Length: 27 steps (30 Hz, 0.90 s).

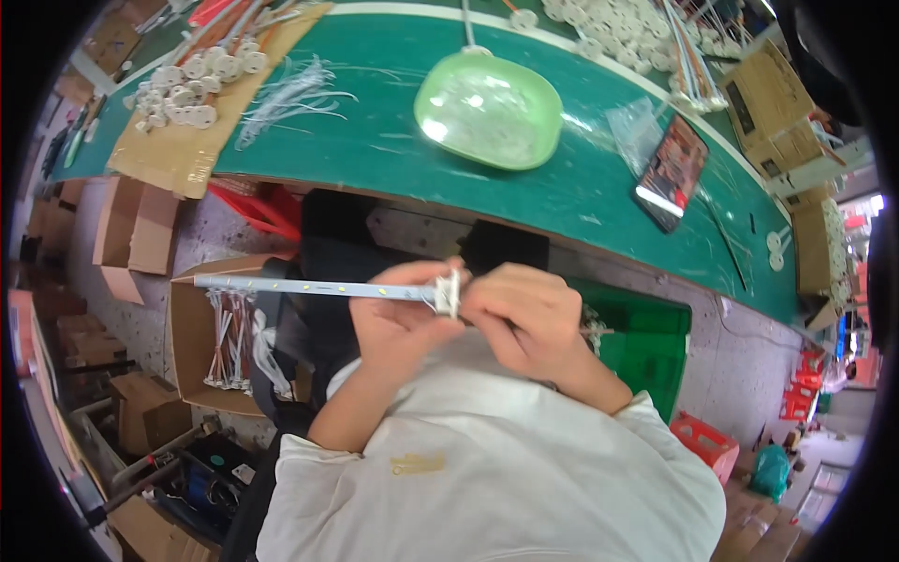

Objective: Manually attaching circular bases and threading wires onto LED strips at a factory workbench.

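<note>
A slim grey LED light bar (318, 288) with small yellow diodes lies across my left hand (398, 314), its free end pointing left. My left fingers are closed around the bar near a white plastic end cap (448, 294), which seems to be joined to it. My right hand (524, 314) is closed in a pinch against the cap's right side. Whatever sits between those right fingertips is hidden. Both hands are held in front of my white shirt, short of the table edge.
A green bowl (538, 103) of small clear pieces stands on the green table (375, 140). A phone (672, 173) and a plastic bag lie right of it; white ties (295, 103) and capped bars lie left. Below are an open carton (192, 351) of bars and a green crate (646, 347).
</note>
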Each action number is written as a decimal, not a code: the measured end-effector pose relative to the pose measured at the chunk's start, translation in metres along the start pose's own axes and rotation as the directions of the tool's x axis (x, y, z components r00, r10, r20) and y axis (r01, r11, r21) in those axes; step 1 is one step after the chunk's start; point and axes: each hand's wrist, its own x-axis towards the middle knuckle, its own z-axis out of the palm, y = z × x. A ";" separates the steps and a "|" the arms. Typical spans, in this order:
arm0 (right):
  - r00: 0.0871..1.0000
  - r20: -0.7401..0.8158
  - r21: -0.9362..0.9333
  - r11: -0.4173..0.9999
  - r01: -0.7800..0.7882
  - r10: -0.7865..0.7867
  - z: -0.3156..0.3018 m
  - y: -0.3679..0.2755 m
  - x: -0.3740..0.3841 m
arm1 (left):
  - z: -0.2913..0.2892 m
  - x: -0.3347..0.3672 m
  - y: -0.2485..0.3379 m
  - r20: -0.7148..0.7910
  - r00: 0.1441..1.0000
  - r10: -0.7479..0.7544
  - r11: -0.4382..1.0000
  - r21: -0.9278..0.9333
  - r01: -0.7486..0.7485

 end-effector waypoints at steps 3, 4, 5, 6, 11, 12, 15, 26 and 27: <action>0.983 0.174 -0.106 0.991 0.076 -0.057 -0.009 -0.006 0.013 | -0.016 0.003 0.008 0.143 0.990 -0.017 0.979 0.201 -0.013; 0.983 0.167 -0.088 0.992 0.094 -0.078 -0.011 -0.006 0.015 | -0.016 0.006 0.018 0.140 0.990 -0.004 0.975 0.222 -0.027; 0.977 0.178 -0.023 0.992 0.122 -0.116 -0.012 -0.004 0.017 | -0.013 0.010 0.032 0.190 0.978 -0.088 0.965 0.258 0.037; 0.969 0.188 0.048 0.987 0.151 -0.157 -0.012 -0.001 0.022 | -0.008 0.014 0.047 0.229 0.958 -0.173 0.949 0.300 0.100; 0.989 0.093 -0.227 0.965 0.133 -0.115 -0.038 0.016 0.051 | -0.014 0.095 0.147 -0.030 0.997 -0.065 0.744 0.665 0.068; 0.996 0.053 -0.301 0.950 0.082 -0.070 -0.046 0.023 0.052 | -0.038 0.126 0.170 -0.038 0.999 -0.015 0.576 0.817 0.039; 0.996 -0.062 -0.481 0.873 -0.080 0.058 -0.069 0.033 0.054 | -0.090 0.216 0.243 0.012 0.991 0.136 -0.204 0.979 0.016; 0.965 -0.039 -0.320 0.912 -0.259 0.260 -0.086 0.049 0.033 | -0.153 0.309 0.286 -0.196 0.980 0.021 -0.796 0.590 0.135; 0.963 -0.048 -0.316 0.911 -0.266 0.264 -0.088 0.050 0.030 | -0.153 0.312 0.289 -0.275 0.961 0.020 -0.759 0.621 0.193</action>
